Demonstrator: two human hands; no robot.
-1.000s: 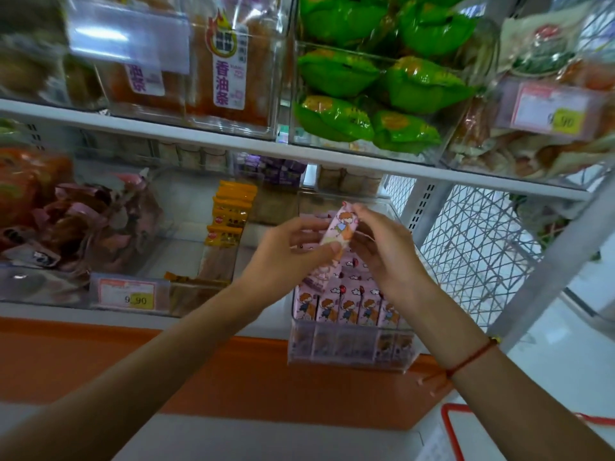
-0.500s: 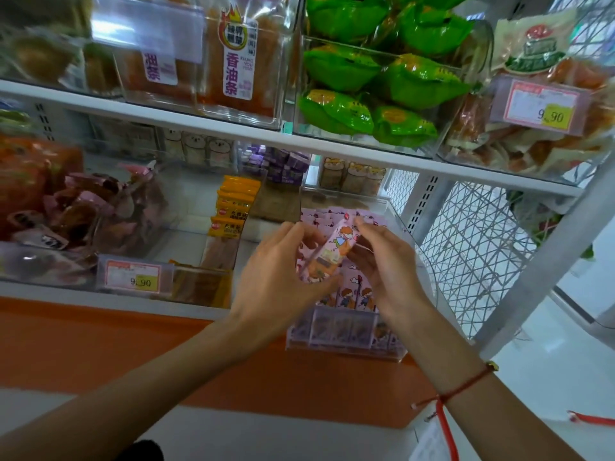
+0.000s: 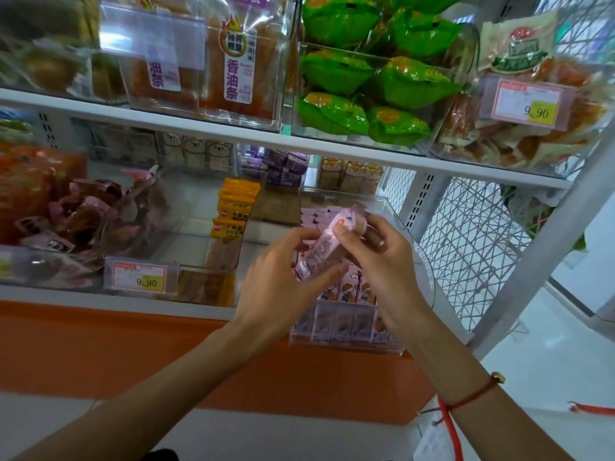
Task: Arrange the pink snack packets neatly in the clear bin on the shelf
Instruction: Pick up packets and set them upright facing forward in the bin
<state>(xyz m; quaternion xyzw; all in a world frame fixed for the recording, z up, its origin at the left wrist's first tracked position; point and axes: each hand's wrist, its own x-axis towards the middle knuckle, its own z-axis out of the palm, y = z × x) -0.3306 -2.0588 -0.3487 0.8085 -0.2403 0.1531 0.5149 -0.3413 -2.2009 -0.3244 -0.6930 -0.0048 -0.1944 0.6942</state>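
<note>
Both hands meet above the clear bin [image 3: 416, 227] at the right end of the lower shelf [image 3: 133, 299], sharing one pink snack packet [image 3: 327, 246] held tilted, its upper end toward the back of the shelf and its lower end toward the person. The left hand [image 3: 283, 287] curls its fingers [image 3: 299, 236] over the packet's lower half, with the thumb pressed against its near edge, so the fingers are closed round it. The right hand [image 3: 386, 264] pinches the packet's upper end between thumb and fingertips [image 3: 346, 229]; those fingers are narrow and gripping too. The packet hangs just over the bin's open top, not yet resting inside. Below it, a row of pink packets [image 3: 346, 291] with cartoon figures stands upright at the bin's front, and more lie flat toward the back. A red cord bracelet [image 3: 472, 395] circles the right wrist. Left of the bin, yellow packets [image 3: 233, 211] sit in a neighbouring clear container, and a price tag [image 3: 139, 277] reading 9.90 is fixed to the shelf front. On the upper shelf, green packets [image 3: 376, 84] fill another clear container, directly above the hands. White wire mesh [image 3: 466, 247] closes the shelf's right side.
</note>
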